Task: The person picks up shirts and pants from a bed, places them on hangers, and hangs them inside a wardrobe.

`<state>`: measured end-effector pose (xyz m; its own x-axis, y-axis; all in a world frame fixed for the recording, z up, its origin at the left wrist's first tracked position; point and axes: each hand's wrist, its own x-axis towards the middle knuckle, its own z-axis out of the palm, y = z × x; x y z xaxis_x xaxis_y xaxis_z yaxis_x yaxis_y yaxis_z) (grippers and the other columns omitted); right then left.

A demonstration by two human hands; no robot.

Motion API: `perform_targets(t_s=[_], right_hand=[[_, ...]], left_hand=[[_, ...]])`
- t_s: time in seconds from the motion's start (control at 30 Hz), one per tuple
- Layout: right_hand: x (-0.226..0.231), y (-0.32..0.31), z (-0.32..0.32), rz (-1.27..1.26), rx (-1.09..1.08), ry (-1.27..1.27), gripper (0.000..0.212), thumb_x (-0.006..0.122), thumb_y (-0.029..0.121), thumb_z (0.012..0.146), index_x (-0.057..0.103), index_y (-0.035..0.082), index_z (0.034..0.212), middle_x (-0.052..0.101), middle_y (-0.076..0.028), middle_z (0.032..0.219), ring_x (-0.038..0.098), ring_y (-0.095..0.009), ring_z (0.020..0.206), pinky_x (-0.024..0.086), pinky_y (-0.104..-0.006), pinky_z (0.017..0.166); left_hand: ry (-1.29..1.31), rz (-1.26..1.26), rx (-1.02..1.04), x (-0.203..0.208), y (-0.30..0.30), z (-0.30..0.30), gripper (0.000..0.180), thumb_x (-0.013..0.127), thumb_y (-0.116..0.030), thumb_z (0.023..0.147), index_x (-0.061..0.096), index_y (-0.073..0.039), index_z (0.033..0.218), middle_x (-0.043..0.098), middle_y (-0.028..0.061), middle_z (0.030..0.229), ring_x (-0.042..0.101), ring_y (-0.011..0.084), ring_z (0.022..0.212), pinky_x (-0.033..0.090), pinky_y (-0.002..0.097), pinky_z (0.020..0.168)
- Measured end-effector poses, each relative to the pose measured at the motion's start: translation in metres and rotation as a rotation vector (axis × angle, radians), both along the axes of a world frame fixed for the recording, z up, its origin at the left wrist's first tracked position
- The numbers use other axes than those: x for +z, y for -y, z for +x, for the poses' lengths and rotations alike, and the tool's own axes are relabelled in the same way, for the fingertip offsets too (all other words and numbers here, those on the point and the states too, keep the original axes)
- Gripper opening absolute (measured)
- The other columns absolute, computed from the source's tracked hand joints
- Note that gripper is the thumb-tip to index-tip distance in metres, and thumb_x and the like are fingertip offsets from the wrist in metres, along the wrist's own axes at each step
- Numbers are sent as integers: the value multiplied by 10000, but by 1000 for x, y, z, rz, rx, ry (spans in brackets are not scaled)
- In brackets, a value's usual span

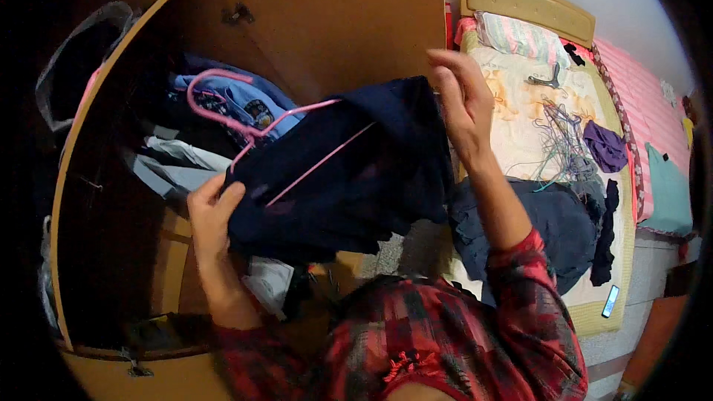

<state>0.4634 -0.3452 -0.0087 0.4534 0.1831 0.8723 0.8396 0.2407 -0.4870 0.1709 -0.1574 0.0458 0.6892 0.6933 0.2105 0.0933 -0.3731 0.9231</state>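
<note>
Head view: both hands, left hand [212,215] and right hand [460,100], grip soft dark garment [356,171].

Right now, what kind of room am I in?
Most likely a bedroom. There is a bed with a wooden headboard and clothes strewn on it, beside an open wooden wardrobe stuffed with clothing. Your hands hold a dark garment on a pink hanger.

A single wide fisheye view is taken from the wearer's head, aimed steeply downward and seen upright. An open wardrobe [111,178] is framed close at the left and a bed [535,7] farther off at the right; edges are bent near the dark rim.
</note>
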Motion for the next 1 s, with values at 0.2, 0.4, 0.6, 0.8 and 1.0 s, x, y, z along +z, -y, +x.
perform_targets(t_s=[0.2, 0.4, 0.6, 0.8, 1.0], right_hand=[[-24, -9, -56, -255, 94, -181, 458, 734, 273, 699, 559, -2, 1021, 578, -154, 842, 574, -248, 781, 461, -318, 674], [-41, -28, -45, -81, 275, -330, 265, 682, 192, 750, 516, -15, 758, 463, -84, 638, 449, -155, 576, 374, -279, 543], [-24, -55, -66, -56, 902, -870, 109, 588, 100, 821, 510, 51, 763, 442, 47, 658, 434, -61, 596, 362, -228, 535], [-48, -74, -74, 97, 998, -1074, 151, 538, 83, 864, 477, 105, 728, 481, 54, 666, 464, -43, 597, 391, -201, 540], [-58, -49, -60, -487, 213, -294, 146, 593, 190, 830, 539, 70, 766, 529, -84, 650, 553, -225, 577, 439, -304, 536]], left_hand=[[132, -28, 18, -2, 16, -5, 280, 654, -26, 763, 615, 70, 1024, 637, 60, 897, 585, 104, 750, 474, 226, 716], [123, -96, 101, -15, 15, -11, 266, 633, -24, 790, 611, 63, 1041, 635, 56, 907, 581, 102, 761, 470, 225, 723], [96, -137, 136, -27, 22, 15, 270, 633, -16, 793, 600, 68, 1047, 630, 47, 917, 567, 93, 778, 464, 215, 721], [54, -35, 11, -23, 29, 20, 253, 626, -4, 802, 595, 73, 1041, 630, 72, 922, 568, 96, 793, 468, 220, 721], [215, -297, -105, -25, 19, 0, 309, 587, -52, 828, 550, 77, 1106, 622, 96, 962, 591, 120, 819, 465, 240, 753]])
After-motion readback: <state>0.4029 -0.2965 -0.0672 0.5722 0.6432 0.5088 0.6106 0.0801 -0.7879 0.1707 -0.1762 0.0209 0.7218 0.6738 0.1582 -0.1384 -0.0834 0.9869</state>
